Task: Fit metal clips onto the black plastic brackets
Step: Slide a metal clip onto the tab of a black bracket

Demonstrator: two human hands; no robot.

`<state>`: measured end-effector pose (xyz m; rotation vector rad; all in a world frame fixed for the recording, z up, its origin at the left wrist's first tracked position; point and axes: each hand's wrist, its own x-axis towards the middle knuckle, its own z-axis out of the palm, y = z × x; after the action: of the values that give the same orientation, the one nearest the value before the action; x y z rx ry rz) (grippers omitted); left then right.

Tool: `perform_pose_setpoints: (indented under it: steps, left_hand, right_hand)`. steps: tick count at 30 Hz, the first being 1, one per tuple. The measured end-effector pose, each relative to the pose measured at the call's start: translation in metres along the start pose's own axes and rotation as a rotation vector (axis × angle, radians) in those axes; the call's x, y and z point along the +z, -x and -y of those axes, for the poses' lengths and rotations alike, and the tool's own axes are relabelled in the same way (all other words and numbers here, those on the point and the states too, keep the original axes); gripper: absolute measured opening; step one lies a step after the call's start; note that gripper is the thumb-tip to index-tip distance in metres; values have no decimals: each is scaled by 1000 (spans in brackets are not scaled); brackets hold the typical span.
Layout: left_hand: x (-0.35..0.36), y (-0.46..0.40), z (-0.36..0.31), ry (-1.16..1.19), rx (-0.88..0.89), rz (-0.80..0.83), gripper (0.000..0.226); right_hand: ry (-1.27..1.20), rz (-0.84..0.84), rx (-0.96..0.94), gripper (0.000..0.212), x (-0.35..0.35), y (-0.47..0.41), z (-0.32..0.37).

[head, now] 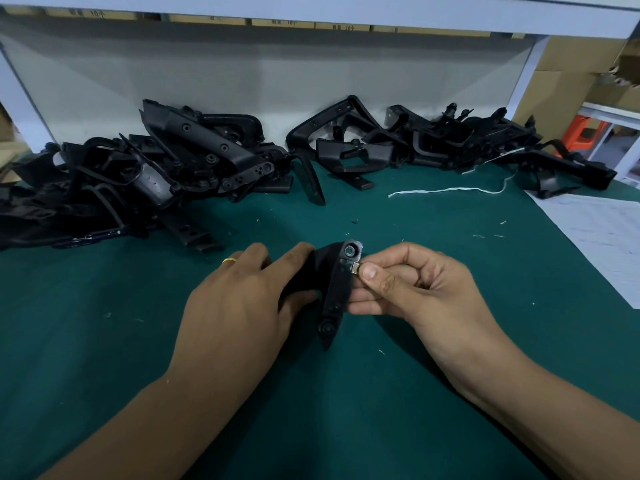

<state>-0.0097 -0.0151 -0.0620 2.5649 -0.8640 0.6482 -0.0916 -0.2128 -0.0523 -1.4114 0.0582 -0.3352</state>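
The right hand (pixel 408 285) pinches a small metal clip (pixel 356 270) between thumb and forefinger and presses it against the edge of the black bracket (pixel 334 292), just under its round upper end. The left hand (pixel 242 299) grips the same bracket from the 9 o'clock side, fingers curled around its hidden part. The bracket is held just above the green mat (pixel 346 410), near the middle. Its long axis runs from 12 o'clock down to about 6 o'clock, a little tilted, and the narrow tip points toward the person. I judge this clip is only half seated. Two piles of brackets (pixel 166 168) (pixel 433 143) lie at 10 and 1 o'clock; whether they already carry clips I cannot tell.
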Motion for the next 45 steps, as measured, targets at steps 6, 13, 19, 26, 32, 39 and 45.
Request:
perform_pose_setpoints:
  steps: [6,13,19,26,32,39,45]
  left_hand:
    - [-1,1,-3,23,1,18,53]
    - [-6,1,-5,81,9,93,53]
    - [-11,1,-6,122,37,184,65]
    - [-12,3,-6,167,71,247,63]
    - [-10,2,-6,162,50,186,58]
    - [-8,0,-2,83,-63,157,64]
    - [-7,0,-2,58,-87,167,62]
  right_hand:
    - [-6,29,9,16,1,4,2]
    - [64,239,-34,38,-15,-6,16]
    - [116,350,-42,39,-23,-7,17]
    - [205,461,-78,27,-24,-5,12]
    - [294,220,-248,22,-24,-11,15]
    - [901,-460,-198,19,-93,-30,21]
    - [1191,-291,-54,16,-100,-33,12]
